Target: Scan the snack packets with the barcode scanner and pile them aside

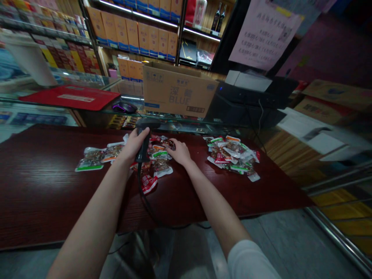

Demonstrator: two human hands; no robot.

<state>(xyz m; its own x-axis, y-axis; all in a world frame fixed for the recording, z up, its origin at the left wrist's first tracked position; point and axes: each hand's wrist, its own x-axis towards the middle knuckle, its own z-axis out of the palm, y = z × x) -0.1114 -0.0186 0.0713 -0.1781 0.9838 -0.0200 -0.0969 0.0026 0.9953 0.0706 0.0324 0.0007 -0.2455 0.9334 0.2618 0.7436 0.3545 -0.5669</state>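
My left hand (134, 144) is wrapped round the handle of a black barcode scanner (144, 135), whose head points down at the snack packets; its cable (145, 201) trails off the table's front edge. My right hand (180, 152) rests on the middle heap of small snack packets (158, 161), fingers curled on one packet. More packets lie in a row to the left (94, 158). A second heap of packets (234, 155) sits to the right, apart from both hands. All lie on a dark red wooden table (43, 186).
Behind the table stands a glass counter (87, 112) with a red mat (69, 97), a black mouse (124, 107), a cardboard box (177, 91) and a black register (247, 100). Shelves of boxed goods (133, 35) fill the back. A metal rail (337, 236) runs at right.
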